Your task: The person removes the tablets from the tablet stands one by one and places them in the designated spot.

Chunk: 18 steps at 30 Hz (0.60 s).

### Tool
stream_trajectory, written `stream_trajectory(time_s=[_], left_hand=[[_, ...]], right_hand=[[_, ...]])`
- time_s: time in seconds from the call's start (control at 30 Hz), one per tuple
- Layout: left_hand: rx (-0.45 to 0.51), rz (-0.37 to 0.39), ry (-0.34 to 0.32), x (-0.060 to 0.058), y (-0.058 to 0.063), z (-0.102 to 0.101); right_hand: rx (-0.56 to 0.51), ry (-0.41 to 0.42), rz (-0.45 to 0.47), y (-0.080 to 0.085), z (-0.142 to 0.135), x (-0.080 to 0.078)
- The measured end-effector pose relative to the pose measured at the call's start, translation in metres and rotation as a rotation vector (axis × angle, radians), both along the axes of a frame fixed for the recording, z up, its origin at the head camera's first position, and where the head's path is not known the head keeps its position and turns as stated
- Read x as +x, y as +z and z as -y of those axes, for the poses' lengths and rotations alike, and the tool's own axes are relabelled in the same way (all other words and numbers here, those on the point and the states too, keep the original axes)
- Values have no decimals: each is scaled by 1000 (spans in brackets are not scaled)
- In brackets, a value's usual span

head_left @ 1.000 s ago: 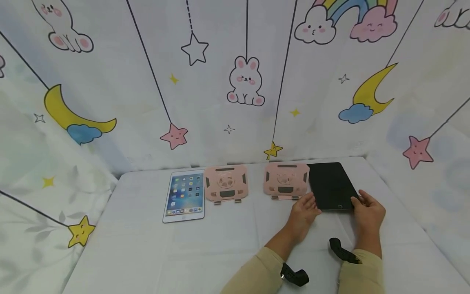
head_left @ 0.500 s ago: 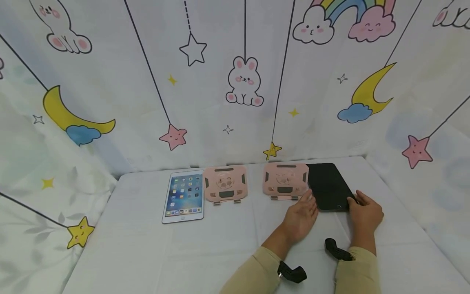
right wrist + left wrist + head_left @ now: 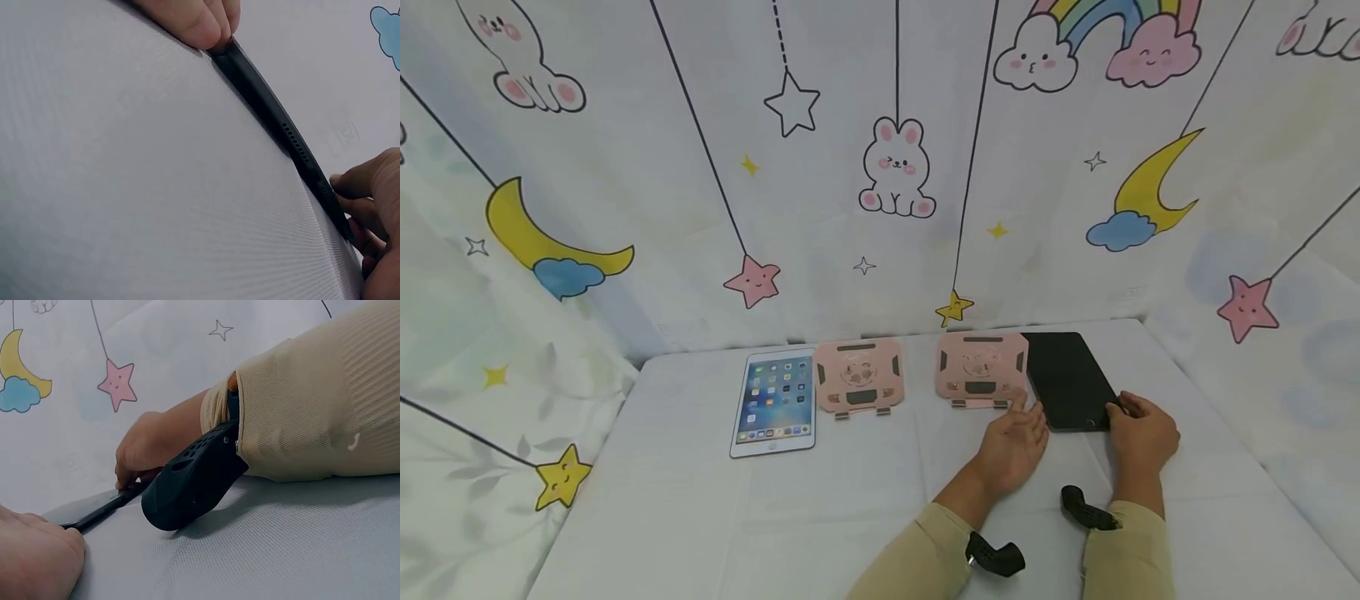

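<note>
A black tablet (image 3: 1067, 383) lies at the right of the table, its far left corner against a pink tablet stand (image 3: 951, 385). My right hand (image 3: 1142, 433) pinches its near right corner, thumb on top and fingers beneath, as the right wrist view shows on the tablet's edge (image 3: 262, 106). My left hand (image 3: 1013, 442) rests at the tablet's near left corner with loosely extended fingers, the fingertips by the lower edge of that stand. In the left wrist view, part of my left hand (image 3: 37, 556) hides much of the tablet.
A white tablet (image 3: 775, 404) with a lit screen of icons lies to the left, beside a second pink stand (image 3: 859, 383). White cloth covers the table (image 3: 820, 517). A patterned curtain (image 3: 820, 200) rises behind. Black wrist cameras (image 3: 996, 557) sit on the sleeves.
The black tablet has turned and shifted slightly left, with my right hand following at its corner. My left hand's fingers have spread a little beside it.
</note>
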<state>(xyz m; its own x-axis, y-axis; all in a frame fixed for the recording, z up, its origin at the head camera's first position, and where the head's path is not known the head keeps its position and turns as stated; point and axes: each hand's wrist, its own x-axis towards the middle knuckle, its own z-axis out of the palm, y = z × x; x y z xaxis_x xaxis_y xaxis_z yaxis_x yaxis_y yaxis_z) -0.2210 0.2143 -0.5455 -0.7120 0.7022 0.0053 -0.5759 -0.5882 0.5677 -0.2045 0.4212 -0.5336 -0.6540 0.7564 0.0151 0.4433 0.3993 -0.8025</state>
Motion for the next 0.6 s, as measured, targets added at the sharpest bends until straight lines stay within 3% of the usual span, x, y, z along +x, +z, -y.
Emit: stream_trajectory(time_s=[0.33,0.6], left_hand=[[-4,-1,37,4,2,-1],[16,68,100,6,6,-1]], right_hand=[[12,-1,-9,1,0,3],[10,-5,-28,4,4,3]])
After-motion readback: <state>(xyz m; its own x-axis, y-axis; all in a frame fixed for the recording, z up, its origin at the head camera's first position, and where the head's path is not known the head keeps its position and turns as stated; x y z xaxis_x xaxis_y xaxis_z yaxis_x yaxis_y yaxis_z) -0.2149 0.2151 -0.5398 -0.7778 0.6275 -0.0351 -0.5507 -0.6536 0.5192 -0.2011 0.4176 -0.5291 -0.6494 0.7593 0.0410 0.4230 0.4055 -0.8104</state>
